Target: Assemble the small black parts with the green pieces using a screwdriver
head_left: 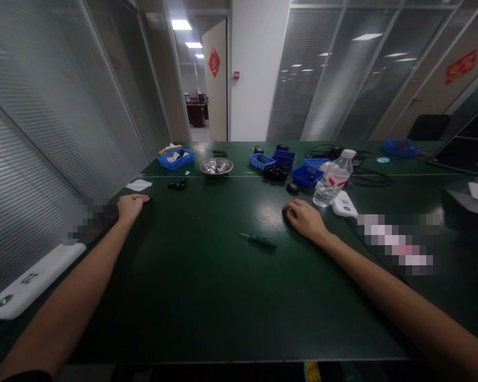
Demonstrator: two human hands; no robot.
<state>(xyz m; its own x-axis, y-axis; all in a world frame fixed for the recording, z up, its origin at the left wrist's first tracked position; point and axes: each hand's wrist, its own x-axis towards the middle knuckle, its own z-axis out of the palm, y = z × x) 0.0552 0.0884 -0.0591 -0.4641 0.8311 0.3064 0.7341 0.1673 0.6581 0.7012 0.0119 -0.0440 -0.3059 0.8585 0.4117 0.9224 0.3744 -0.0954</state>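
My left hand (131,207) rests at the left side of the green table, its fingers pressed together and pointing right. Nothing shows in it, though its underside is hidden. On the right, my right hand (304,218) lies on the tabletop with loosely curved fingers and a gap by the thumb; I see nothing held. Between the hands, nearer the right one, lies a screwdriver (263,241) with a dark green handle, its shaft toward the left. Just beyond my right hand are a small black piece (292,188) and a clear water bottle (333,180), standing upright.
Farther back on the table (199,297) are a metal bowl (216,167) of small parts, a blue tray (176,159), more blue bins (307,176), black parts (276,172) and cables (372,178). White devices (344,204) flank my arms. A dark-framed case (468,143) stands right.
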